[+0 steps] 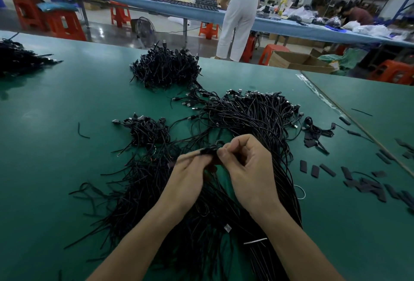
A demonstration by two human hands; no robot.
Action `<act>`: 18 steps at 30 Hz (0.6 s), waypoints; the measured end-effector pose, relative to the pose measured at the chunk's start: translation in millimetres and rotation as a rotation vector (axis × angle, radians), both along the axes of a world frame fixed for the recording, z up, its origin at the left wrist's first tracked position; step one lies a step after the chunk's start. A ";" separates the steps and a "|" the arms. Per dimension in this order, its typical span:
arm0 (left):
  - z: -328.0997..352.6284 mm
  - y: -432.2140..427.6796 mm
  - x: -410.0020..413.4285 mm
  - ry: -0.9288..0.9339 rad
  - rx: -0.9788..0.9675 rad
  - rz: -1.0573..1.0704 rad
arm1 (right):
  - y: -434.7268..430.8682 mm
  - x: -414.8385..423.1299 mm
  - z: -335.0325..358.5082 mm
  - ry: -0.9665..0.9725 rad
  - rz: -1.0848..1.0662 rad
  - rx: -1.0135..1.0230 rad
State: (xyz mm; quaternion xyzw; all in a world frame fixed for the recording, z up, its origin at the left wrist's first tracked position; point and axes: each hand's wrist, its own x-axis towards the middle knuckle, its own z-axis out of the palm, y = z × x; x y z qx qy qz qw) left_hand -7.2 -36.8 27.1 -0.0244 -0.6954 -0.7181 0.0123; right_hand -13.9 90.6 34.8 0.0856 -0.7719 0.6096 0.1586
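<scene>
- Cable coil (pixel 209 150), small and black, pinched between left hand (pixel 188 177) and right hand (pixel 246 168), just above green table (pixel 56 146).
- Factory room; two people (pixel 240 11) at long blue bench (pixel 134 3).
- Four cable heaps (pixel 165 70) on table.

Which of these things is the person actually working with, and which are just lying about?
In hand: left hand, right hand, small black cable coil, loose cable pile beneath.
Lying about: far cable heap, black strips, cardboard box, orange stools.
</scene>
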 end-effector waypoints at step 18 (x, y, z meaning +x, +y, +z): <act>-0.3 -10.7 -7.4 0.095 -0.074 -0.088 | 3.2 -5.5 -13.5 -0.198 -0.094 -0.121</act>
